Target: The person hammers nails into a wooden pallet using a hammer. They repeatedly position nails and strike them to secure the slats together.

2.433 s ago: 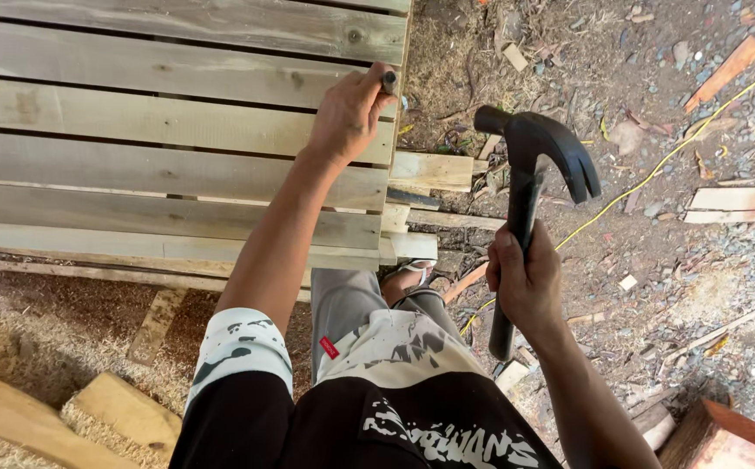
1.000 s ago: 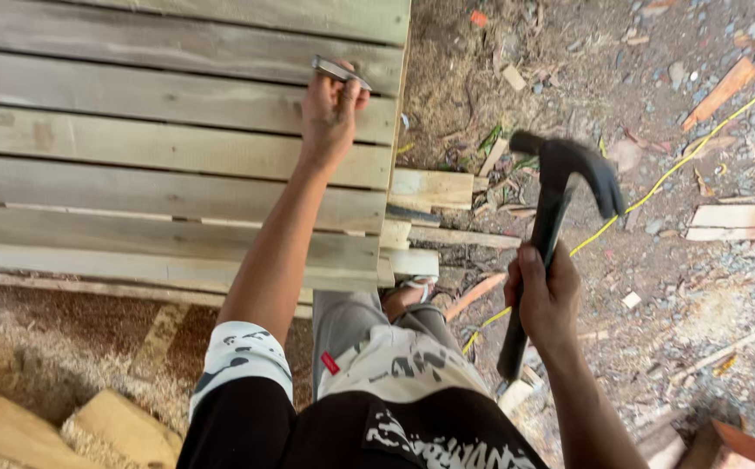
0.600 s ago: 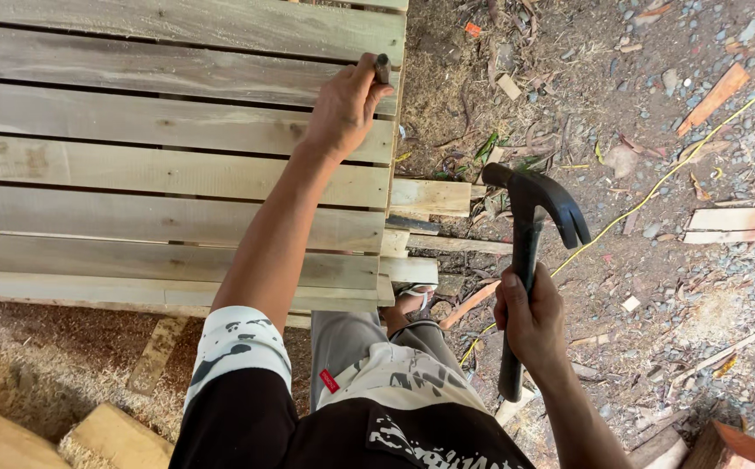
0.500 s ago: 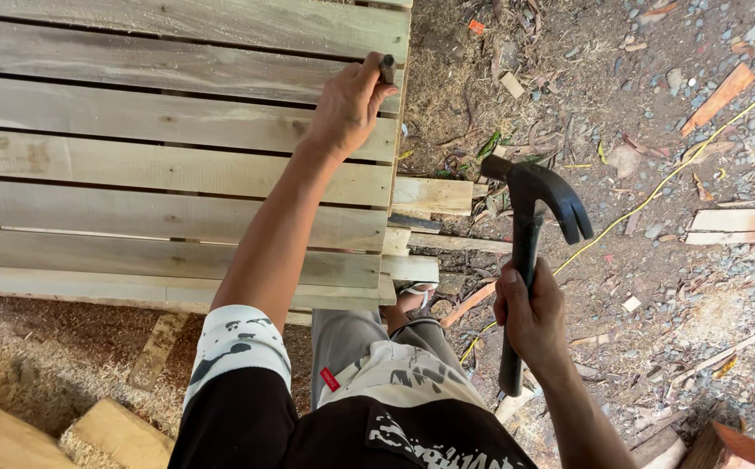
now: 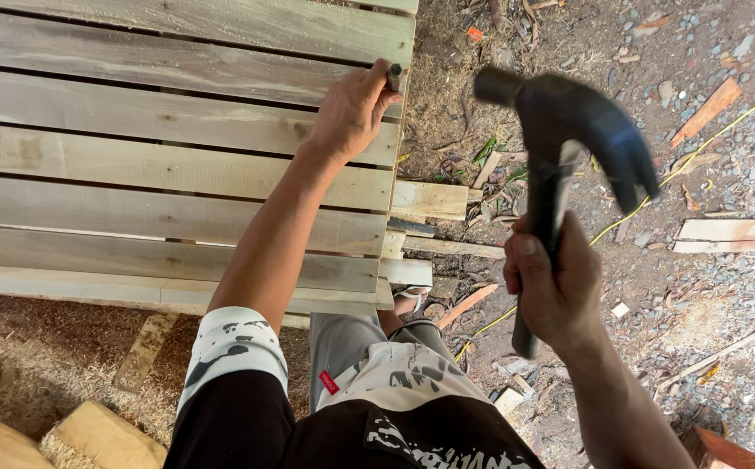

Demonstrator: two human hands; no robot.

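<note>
Nail (image 5: 393,76) sits pinched in the left hand (image 5: 351,111), held at the right-hand end of a plank on the wooden pallet (image 5: 134,165), close to the plank's edge. Only its dark head and a short bit of shank show above the fingertips; the tip is hidden, so whether it has bitten into the wood cannot be told.

Right hand (image 5: 555,291) is closed around the handle of a black claw hammer (image 5: 568,130), gripping about halfway down. Hammer is raised out over the dirt, well apart from the nail, head blurred.

Doing this step well, as a judgement:
- Keep the nail upright and square to the plank; that near the end of the board, a slanted nail could split the wood or break out the side.
- First blows light, just taps to seat the point, with fingers low on the shank and clear of the head.
- Pull the left hand away once the nail stands by itself, then swing fuller.
- A grip nearer the handle's end would give more drive; the present mid-handle hold suits careful starting taps.
- Strike with the hammer face flat, or the nail bends.

Look of the nail: short, dark, dull metal, small round head. Pallet planks are pale, rough-sawn, with knots and narrow gaps between them. Ground to the right is dirt and gravel strewn with wood offcuts (image 5: 716,234) and a yellow cord (image 5: 698,165). Sawdust lies at lower left.
</note>
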